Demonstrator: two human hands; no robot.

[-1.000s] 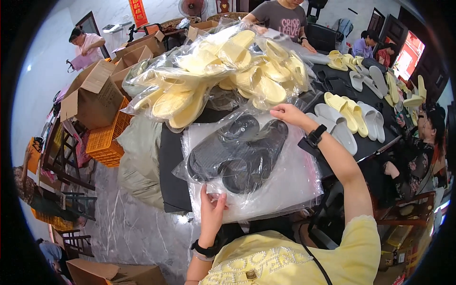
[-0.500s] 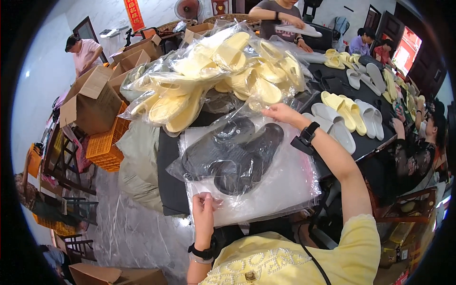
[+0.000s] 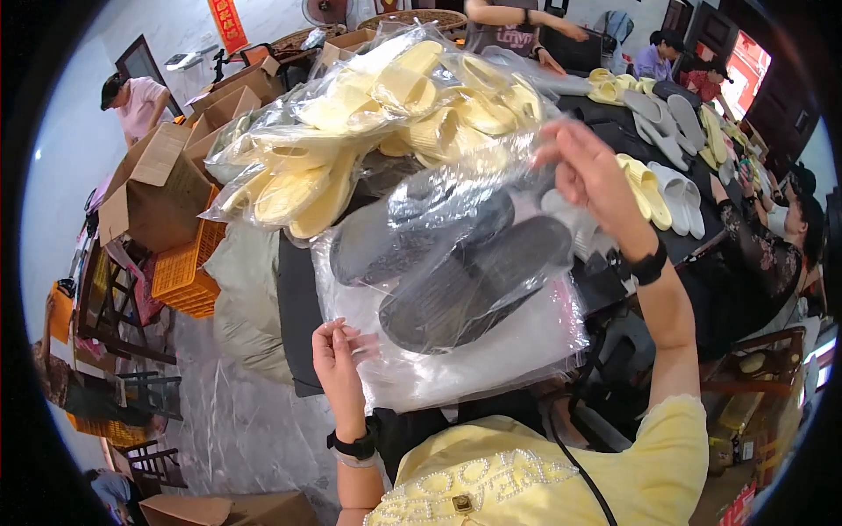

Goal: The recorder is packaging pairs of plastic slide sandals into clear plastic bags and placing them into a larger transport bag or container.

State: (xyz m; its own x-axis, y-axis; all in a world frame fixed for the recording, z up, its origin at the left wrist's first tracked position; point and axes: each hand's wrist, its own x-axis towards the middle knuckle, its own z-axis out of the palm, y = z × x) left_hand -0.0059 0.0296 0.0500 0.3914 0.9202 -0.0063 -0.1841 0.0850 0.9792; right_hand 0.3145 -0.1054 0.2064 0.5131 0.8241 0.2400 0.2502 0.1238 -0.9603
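Observation:
In the air over the table hangs a clear plastic bag (image 3: 456, 210) with a pair of black slippers (image 3: 478, 285) inside, their dark soles facing up. The fingers of my right hand (image 3: 592, 171) are closed on the bag's upper right edge and slightly smeared by motion. Lower left, my left hand (image 3: 340, 359) is off the bag, its fingers loosely bent and apart, some blurred. It is beside a stack of clear plastic bags (image 3: 456, 381), which lies flat under the slippers. Just beyond is a heap of bagged yellow slippers (image 3: 412, 96).
Unbagged yellow slippers (image 3: 645, 188) and white slippers (image 3: 680, 197) stand on the dark table to the right. Cardboard boxes (image 3: 158, 188) and an orange crate (image 3: 189, 272) are at the left. Several people work around, one (image 3: 517, 35) across the table.
My right hand has risen to the right, lifting the bag, and the slippers now show their soles instead of their tops. My left hand has moved left and let go of the bag's corner.

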